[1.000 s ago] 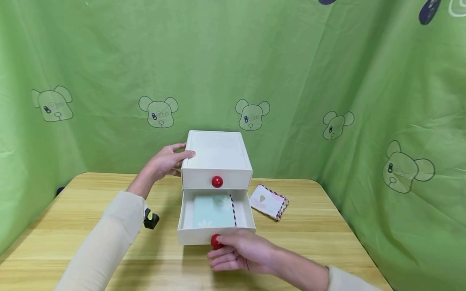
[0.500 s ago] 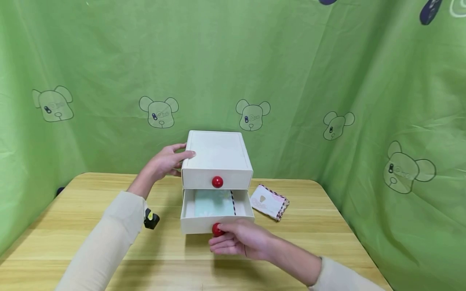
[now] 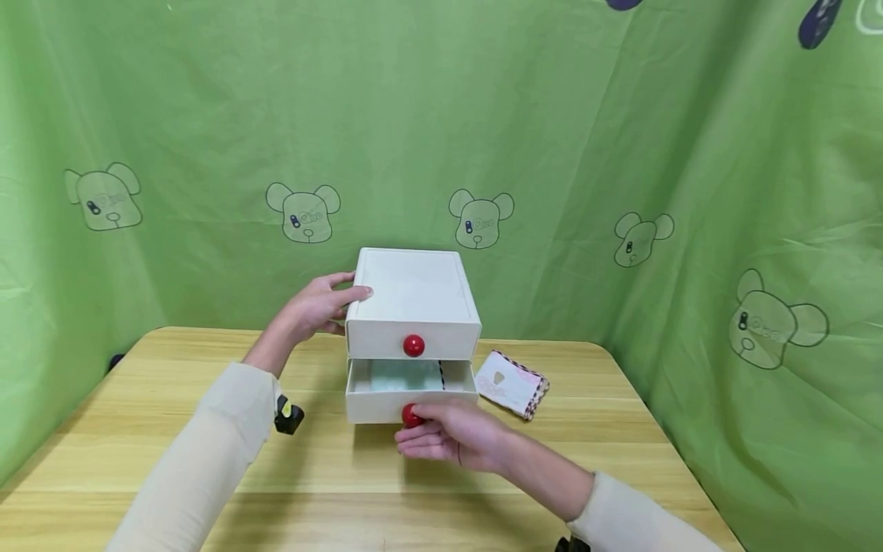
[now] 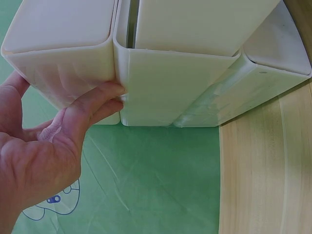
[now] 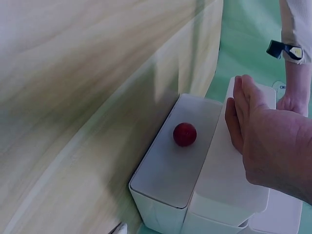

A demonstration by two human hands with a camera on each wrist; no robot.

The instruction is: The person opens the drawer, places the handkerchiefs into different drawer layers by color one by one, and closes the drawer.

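A white drawer unit (image 3: pixel 412 287) with red round knobs stands at the back of the table. My left hand (image 3: pixel 319 307) rests on its left edge, thumb on the top and fingers against the side wall. In the left wrist view those fingers (image 4: pixel 100 100) reach the side of the upper tier. The middle drawer (image 3: pixel 375 408) is partly out, with a folded pale blue cloth (image 3: pixel 405 376) inside. My right hand (image 3: pixel 458 433) pinches that drawer's red knob (image 3: pixel 412 415) by the thumb, other fingers extended below; the right wrist view hides this knob.
A folded white cloth with a striped border (image 3: pixel 512 383) lies right of the unit. The top drawer (image 3: pixel 379 339) and bottom drawer (image 5: pixel 168 168) are closed. A green curtain (image 3: pixel 386 115) hangs behind the wooden table (image 3: pixel 331 506).
The middle drawer has slid inward, covering more of the pale blue cloth. My right hand has moved away from me with the knob. My left hand stays on the unit.
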